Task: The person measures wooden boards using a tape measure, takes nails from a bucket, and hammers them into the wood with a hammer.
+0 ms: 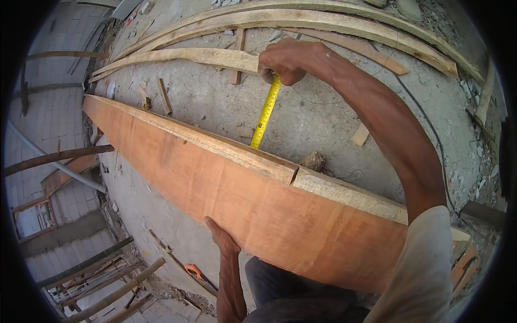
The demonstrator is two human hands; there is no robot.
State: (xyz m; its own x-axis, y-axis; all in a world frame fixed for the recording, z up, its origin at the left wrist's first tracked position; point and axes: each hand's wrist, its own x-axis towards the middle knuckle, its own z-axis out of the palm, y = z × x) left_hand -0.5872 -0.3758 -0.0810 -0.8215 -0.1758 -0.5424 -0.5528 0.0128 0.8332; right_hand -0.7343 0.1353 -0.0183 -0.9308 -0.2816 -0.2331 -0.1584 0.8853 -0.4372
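Reddish-brown plywood is filling my remote view, the long panel [226, 188] slanting above the person's legs [280, 282], with a timber strip [215, 144] running along its far edge; I am judging the step in hand to be measuring, and the next move as calling for a straight, steady blade and a clear reading; the yellow tape measure [264, 119] is standing out beyond the panel's far side, its lower end disappearing behind the strip; the right arm is arching over from the panel's right end, wrist bending down, and the right hand [288, 58] is closing its fingers around the tape's upper end; the left hand [223, 238] is reaching up to the panel's near edge, thumb showing, fingers hiding, so I am not managing to tell whether it is gripping or just steadying.
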